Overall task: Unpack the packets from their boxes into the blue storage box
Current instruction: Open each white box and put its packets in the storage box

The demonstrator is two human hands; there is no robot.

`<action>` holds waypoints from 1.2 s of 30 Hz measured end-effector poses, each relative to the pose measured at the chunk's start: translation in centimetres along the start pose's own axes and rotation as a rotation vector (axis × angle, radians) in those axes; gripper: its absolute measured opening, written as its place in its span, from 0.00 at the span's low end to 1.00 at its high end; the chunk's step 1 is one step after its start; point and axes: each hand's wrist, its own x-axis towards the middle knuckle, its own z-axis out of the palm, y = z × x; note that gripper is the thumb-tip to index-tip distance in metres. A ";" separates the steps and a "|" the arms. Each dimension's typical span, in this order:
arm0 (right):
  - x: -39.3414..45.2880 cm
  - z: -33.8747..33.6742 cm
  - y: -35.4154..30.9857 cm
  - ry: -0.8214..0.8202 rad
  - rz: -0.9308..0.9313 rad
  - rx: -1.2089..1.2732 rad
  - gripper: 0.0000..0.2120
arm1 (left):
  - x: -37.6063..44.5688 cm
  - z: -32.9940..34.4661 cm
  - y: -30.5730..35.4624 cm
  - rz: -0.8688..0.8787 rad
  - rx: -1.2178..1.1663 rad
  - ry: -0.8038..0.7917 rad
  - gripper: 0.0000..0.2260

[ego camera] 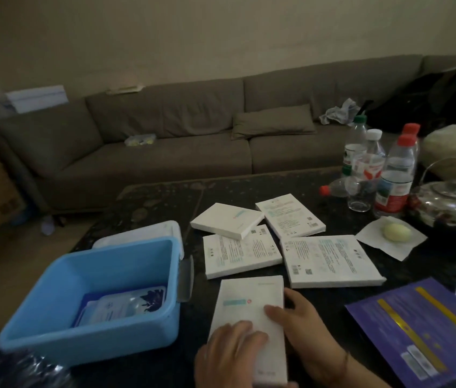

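Observation:
The blue storage box point(61, 278) stands open at the lower left of the dark table, with a few packets point(121, 305) lying flat on its bottom. A white packet box point(249, 301) lies in front of me; my left hand point(229, 354) rests on its near end and my right hand point(302, 320) grips its right edge, thumb on top. Several more white boxes lie beyond it: one at the far left point(228, 224), one behind point(291, 214), one in the middle point(240, 254) and a large one point(330, 260) on the right.
The storage box's white lid point(142, 233) lies behind it. A purple flat box point(422, 331) fills the lower right. Water bottles point(394, 177), a glass, a steel kettle point(450, 203) and a napkin with a pale round item point(397, 232) crowd the far right. A grey sofa point(165, 135) runs behind the table.

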 end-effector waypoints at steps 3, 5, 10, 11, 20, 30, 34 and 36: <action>-0.6 -1.0 0.0 0.092 -0.217 -0.049 0.25 | -0.2 0.6 0.4 -0.053 -0.086 0.099 0.13; -1.3 0.2 -0.4 0.064 -0.371 -0.137 0.29 | 1.0 -1.6 1.1 -0.088 -0.382 0.038 0.17; 0.0 0.9 1.7 0.051 -1.054 -0.955 0.26 | 6.4 -5.5 0.8 -0.236 -1.220 -0.247 0.43; -0.1 0.2 1.4 0.159 -1.202 -0.993 0.22 | 6.5 -6.1 0.3 -0.250 -1.434 -0.301 0.43; 1.0 -4.2 -1.5 0.188 -1.128 -0.737 0.15 | 5.6 -3.2 -2.1 -0.476 -1.671 -0.424 0.17; 1.3 -4.0 -1.5 0.249 -1.240 -0.875 0.14 | 5.4 -2.9 -3.3 -0.376 -1.728 -0.526 0.30; 1.4 -4.5 -1.4 0.105 -1.296 -0.994 0.12 | 5.3 -3.2 -3.7 -0.384 -1.742 -0.521 0.29; 1.5 -4.4 -1.3 0.118 -1.289 -0.987 0.12 | 5.2 -3.2 -3.6 -0.375 -1.738 -0.526 0.28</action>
